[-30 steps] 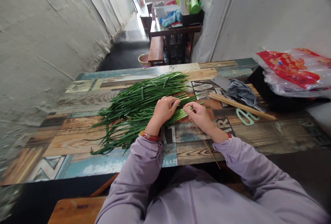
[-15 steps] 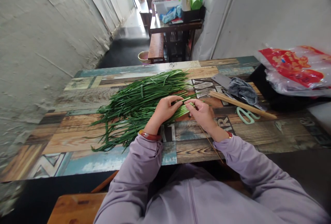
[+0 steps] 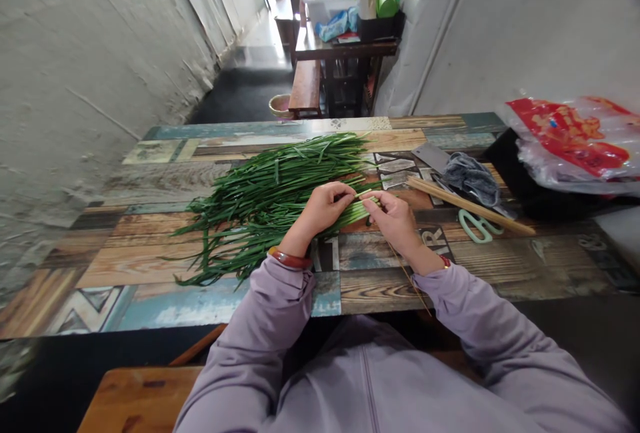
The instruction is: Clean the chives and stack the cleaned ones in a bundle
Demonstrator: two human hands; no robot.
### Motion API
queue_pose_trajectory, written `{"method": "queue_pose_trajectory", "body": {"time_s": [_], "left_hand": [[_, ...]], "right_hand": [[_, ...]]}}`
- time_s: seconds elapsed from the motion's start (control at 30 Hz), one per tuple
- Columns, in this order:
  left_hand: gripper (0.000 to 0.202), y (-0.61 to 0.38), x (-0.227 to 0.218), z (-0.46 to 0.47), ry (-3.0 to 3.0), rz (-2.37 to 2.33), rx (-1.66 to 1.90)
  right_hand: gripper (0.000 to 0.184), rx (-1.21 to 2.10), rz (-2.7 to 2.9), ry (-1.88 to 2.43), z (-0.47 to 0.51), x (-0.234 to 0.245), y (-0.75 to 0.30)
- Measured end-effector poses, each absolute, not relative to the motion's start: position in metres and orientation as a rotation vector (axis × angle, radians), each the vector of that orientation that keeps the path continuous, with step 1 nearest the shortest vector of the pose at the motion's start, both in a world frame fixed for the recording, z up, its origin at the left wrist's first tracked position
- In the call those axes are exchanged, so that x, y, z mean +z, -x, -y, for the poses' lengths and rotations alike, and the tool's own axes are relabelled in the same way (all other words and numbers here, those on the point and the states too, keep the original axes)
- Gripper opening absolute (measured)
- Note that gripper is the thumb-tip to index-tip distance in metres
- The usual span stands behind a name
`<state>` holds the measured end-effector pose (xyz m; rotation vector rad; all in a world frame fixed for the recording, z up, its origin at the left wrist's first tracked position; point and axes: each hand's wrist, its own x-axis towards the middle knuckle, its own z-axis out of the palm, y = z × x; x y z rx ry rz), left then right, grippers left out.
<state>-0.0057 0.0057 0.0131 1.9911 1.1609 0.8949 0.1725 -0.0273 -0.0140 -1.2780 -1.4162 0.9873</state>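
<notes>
A pile of long green chives lies across the patterned table. My left hand rests curled on the cut ends of the chives, its fingers pressed on a few stalks. Facing it, my right hand pinches a thin bamboo skewer whose tip meets the stalk ends between the two hands. The skewer runs back under my right wrist toward the table's near edge.
A bundle of bamboo skewers, pale green scissors, a cleaver and a grey cloth lie to the right. A red-printed plastic bag sits at the far right. Another table and a bench stand beyond.
My right hand has moved slightly left, closing the gap to the left hand at the stalk ends. The left hand stays on the chives.
</notes>
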Motion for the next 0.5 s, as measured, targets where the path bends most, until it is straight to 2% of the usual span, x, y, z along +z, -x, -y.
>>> {"method": "queue_pose_trajectory", "body": {"time_s": [0.5], "left_hand": [[0.018, 0.0042, 0.0101, -0.0054, -1.877, -1.131, 0.944]], "right_hand": [[0.030, 1.003, 1.432, 1.291, 0.0287, -0.0119, -0.1717]]}}
